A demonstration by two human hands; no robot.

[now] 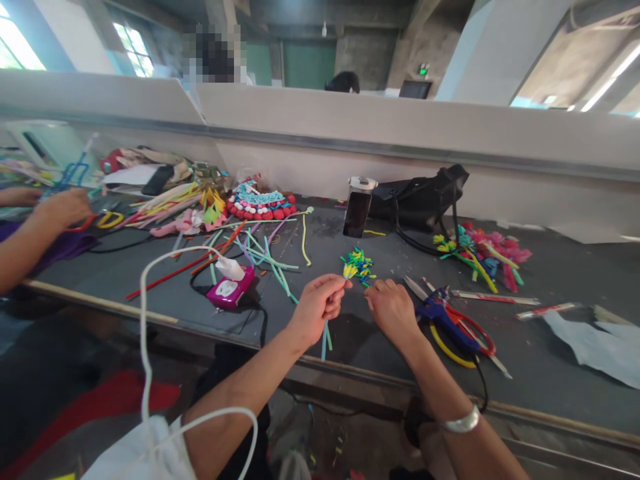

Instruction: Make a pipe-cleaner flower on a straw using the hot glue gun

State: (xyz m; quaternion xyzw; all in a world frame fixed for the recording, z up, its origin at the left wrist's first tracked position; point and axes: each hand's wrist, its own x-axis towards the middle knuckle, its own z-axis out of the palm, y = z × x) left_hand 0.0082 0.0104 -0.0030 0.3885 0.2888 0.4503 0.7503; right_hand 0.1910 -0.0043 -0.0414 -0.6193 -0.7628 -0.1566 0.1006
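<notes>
My left hand [317,308] is closed in a pinch around a light blue pipe-cleaner stem [325,339] topped by a small yellow tuft [349,270]. The stem hangs down past the table's front edge. My right hand [393,308] sits just to the right of it with fingers curled, its fingertips close to the left hand; what it grips is hidden. A small pile of yellow, blue and green cut pieces [360,263] lies on the dark table [330,233] just beyond both hands.
A blue glue gun [445,321] and red-and-yellow scissors [467,340] lie right of my right hand. A pink power block [231,290] with a white cable, loose pipe cleaners [260,257], a dark bottle [358,208], a black bag [425,197] and finished flowers [480,257] are about. Another person's hand [63,208] works far left.
</notes>
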